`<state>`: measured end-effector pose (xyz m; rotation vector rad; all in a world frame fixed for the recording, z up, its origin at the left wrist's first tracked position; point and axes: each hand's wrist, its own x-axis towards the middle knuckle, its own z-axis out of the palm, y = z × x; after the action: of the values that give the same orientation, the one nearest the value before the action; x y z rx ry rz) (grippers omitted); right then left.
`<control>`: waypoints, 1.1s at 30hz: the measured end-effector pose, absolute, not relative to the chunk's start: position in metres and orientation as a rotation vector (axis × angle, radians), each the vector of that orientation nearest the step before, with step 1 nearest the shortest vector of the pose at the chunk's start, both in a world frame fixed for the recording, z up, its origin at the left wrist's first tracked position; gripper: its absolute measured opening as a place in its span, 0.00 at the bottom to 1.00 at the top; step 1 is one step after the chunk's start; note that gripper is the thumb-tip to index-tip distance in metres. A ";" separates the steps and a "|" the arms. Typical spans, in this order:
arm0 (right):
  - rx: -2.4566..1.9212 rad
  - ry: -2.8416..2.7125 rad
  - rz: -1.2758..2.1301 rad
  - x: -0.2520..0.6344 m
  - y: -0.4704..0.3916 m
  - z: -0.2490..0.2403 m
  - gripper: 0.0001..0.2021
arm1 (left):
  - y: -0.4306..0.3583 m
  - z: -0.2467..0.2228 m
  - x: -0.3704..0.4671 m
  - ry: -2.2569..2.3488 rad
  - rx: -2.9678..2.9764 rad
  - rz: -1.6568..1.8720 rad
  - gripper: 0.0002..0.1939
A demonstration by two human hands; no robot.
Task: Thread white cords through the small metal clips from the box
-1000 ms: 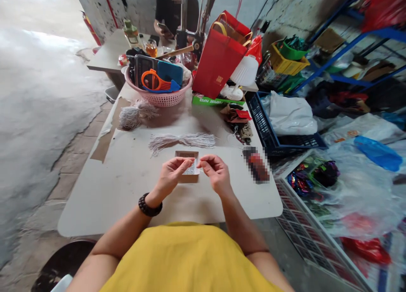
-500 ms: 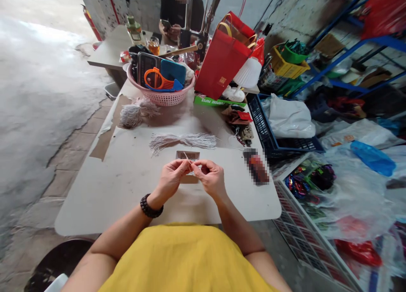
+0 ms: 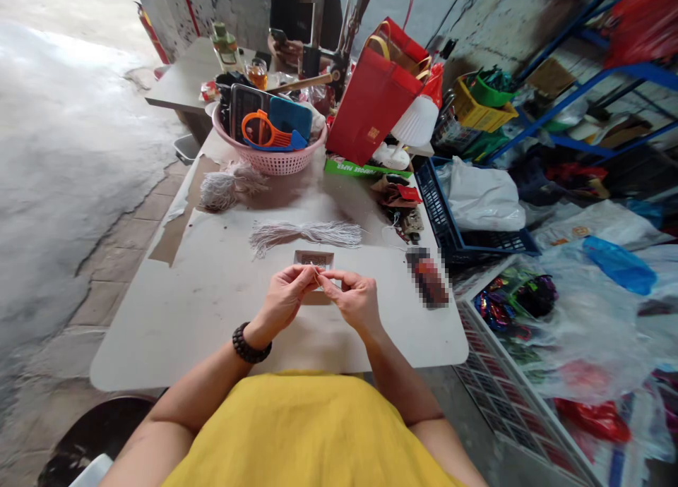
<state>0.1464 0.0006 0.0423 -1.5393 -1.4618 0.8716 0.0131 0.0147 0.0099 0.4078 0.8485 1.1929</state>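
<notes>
My left hand (image 3: 286, 294) and my right hand (image 3: 354, 300) meet fingertip to fingertip over a small cardboard box (image 3: 313, 257). Both pinch a thin pale string (image 3: 314, 267), of which only a short bit shows between the fingers. The fingers hide most of the box and whatever lies in it. Just beyond the box, a bundle of white strings (image 3: 310, 233) lies across the table. A second, looser bundle of strings (image 3: 218, 190) sits farther off at the left.
A pink basket (image 3: 278, 164) with odds and ends stands at the back, beside a red paper bag (image 3: 365, 99). A blurred-out object (image 3: 428, 279) lies on the table (image 3: 201, 317) at right. Crates and plastic bags crowd the right side. Someone with a phone sits across.
The string end that stuck up above my fingers has dropped and shows less. My fingertips have shifted slightly and stay together; the bundles have not moved.
</notes>
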 end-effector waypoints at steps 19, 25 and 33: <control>-1.381 -1.682 0.722 0.154 0.002 0.049 0.06 | 0.014 0.016 0.011 0.796 0.458 1.132 0.18; -1.226 -1.748 0.746 0.167 0.009 0.055 0.08 | 0.013 0.017 0.003 0.746 0.611 1.026 0.19; -1.063 -1.615 1.324 0.171 0.012 0.050 0.11 | 0.013 0.018 -0.004 0.557 0.690 0.809 0.17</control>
<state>0.1713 0.0124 0.0497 -1.0633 -1.6154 1.3243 -0.0044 0.0129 0.0185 0.6898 0.5572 0.8089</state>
